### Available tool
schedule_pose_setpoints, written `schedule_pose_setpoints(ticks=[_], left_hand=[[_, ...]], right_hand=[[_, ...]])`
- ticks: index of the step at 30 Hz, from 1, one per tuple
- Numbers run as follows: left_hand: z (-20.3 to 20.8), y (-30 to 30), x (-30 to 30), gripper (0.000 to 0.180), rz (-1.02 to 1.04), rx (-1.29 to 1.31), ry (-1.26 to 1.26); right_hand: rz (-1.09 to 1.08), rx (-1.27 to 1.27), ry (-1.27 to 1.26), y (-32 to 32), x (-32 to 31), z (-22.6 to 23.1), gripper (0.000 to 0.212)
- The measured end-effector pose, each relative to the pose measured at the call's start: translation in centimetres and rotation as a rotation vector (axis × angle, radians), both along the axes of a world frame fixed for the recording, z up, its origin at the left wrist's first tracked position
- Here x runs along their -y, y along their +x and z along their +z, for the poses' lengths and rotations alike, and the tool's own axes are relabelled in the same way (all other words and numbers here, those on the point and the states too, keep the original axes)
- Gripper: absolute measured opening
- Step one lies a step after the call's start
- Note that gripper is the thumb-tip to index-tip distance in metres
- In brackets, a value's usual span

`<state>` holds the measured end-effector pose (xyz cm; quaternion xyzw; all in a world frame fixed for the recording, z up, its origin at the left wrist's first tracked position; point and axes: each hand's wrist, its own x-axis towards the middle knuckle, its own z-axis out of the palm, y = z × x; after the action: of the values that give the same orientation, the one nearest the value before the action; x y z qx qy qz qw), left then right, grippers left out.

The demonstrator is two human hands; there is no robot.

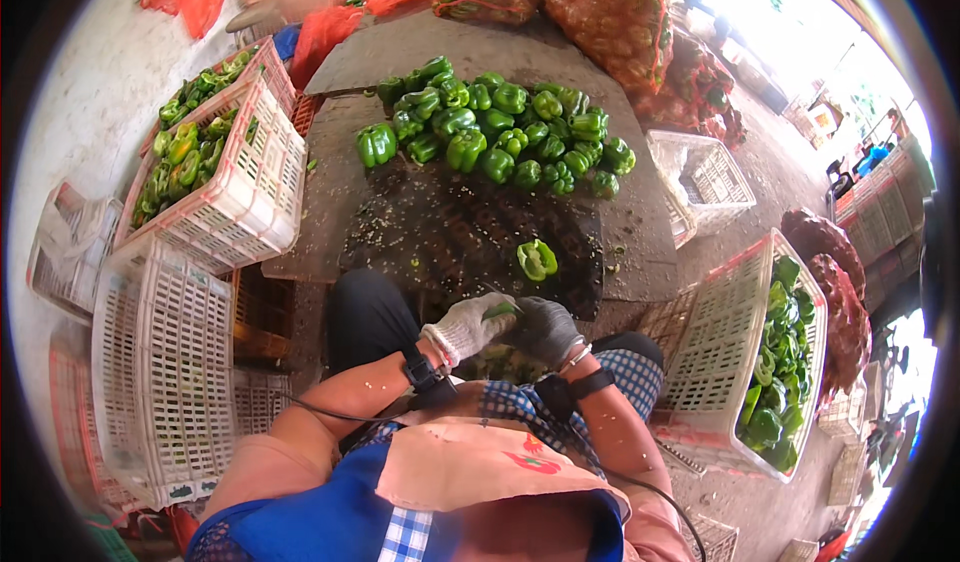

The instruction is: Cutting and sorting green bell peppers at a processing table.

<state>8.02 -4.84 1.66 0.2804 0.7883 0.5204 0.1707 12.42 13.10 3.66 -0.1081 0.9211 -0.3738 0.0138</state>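
Note:
My left hand (466,330), in a whitish knit glove, is closed round a green bell pepper (501,310), of which only a small part shows. Pressed against it is my right hand (545,331) in a dark grey glove. Its fingers are curled, and whatever they hold is hidden. Just beyond my hands, a cut-open bell pepper (538,259) lies on the dark, seed-strewn part of the table. Farther back on the tabletop (330,177) is a heap of whole green bell peppers (492,122).
At the left, a white crate (240,197) holds cut peppers, with a stacked crate (165,372) nearer me. Another crate (720,352) of green pepper pieces stands at the right. Beyond it sits a white crate (715,184) with a plastic liner. Filled mesh sacks (610,37) line the far edge.

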Motion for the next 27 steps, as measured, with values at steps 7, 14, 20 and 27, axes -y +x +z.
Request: schedule_pose_setpoints(ticks=[7,14,20,27], left_hand=[[-2.2,-1.1,1.2,0.037,-0.145,0.109,0.187],[-2.0,-2.1,1.6,0.038,-0.157,0.657,0.437],[-2.8,-2.7,3.3,0.036,0.088,0.494,0.35],[-5.5,-8.8,2.0,0.028,0.218,0.503,0.474]], right_hand=[[0.037,0.388,-0.629,0.2,-1.0,-1.1,0.035],[0.074,0.556,-0.993,0.1,-1.6,-1.6,0.025],[-0.084,0.266,-0.544,-0.5,-1.5,0.4,0.035],[-0.524,-0.367,0.086,-7.5,-6.3,-6.2,0.035]])
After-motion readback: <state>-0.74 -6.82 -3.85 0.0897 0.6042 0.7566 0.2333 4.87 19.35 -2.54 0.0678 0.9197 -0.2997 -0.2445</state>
